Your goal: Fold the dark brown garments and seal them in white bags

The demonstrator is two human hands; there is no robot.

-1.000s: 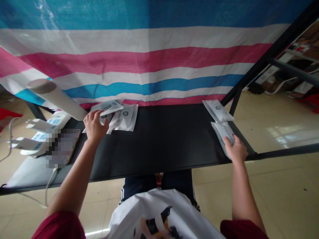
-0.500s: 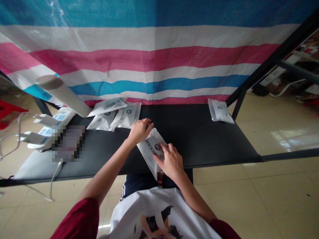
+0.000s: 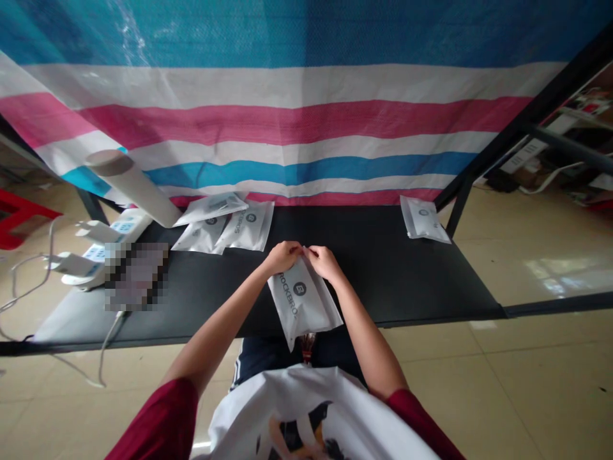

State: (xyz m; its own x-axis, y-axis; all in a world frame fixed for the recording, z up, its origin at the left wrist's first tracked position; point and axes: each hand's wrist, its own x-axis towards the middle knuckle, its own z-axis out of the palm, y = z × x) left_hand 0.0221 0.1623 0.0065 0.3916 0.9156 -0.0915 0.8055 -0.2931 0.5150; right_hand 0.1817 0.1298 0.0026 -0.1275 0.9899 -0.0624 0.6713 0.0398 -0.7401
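A white printed pouch (image 3: 302,300) lies at the near middle of the black table (image 3: 393,275), its lower end hanging past the front edge. My left hand (image 3: 282,256) and my right hand (image 3: 324,261) both pinch its far top edge, fingers closed, almost touching each other. Three similar white pouches (image 3: 225,220) overlap at the back left. One more pouch (image 3: 423,219) lies alone at the back right.
A pale cardboard tube (image 3: 131,185) leans at the back left. White power strips with plugged chargers (image 3: 90,252) and cables sit at the left end beside a blurred patch. A striped tarp (image 3: 306,115) hangs behind. A black frame post (image 3: 502,137) stands at right.
My right hand carried a pouch from the right end to the middle. My left hand left the stack at back left. Both hands now pinch the pouch's top edge.
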